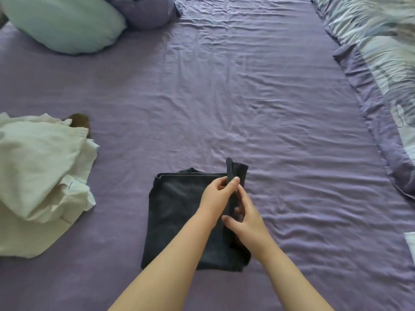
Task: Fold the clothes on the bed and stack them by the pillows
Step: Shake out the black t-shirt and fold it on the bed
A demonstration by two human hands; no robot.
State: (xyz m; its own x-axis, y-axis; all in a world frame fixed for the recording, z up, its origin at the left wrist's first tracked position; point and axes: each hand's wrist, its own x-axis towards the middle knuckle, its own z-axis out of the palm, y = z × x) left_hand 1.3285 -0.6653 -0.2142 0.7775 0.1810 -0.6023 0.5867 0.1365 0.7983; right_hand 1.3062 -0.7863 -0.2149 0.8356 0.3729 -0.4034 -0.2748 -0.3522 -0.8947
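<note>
A dark grey garment [175, 212] lies folded into a rough rectangle on the purple sheet [247, 97], near the front middle of the bed. Its right edge is lifted into a narrow upright strip. My left hand [216, 198] pinches the top of that strip between thumb and fingers. My right hand [246, 217] grips the same strip lower down, fingers curled round it. A pile of unfolded white clothes [38, 176] sits at the left edge, with a brown piece [79, 122] peeking out behind it.
Two pillows lie at the back left: a pale green one [65, 23] and a purple one [146, 12]. A patterned purple and white duvet [381, 75] runs along the right side of the bed.
</note>
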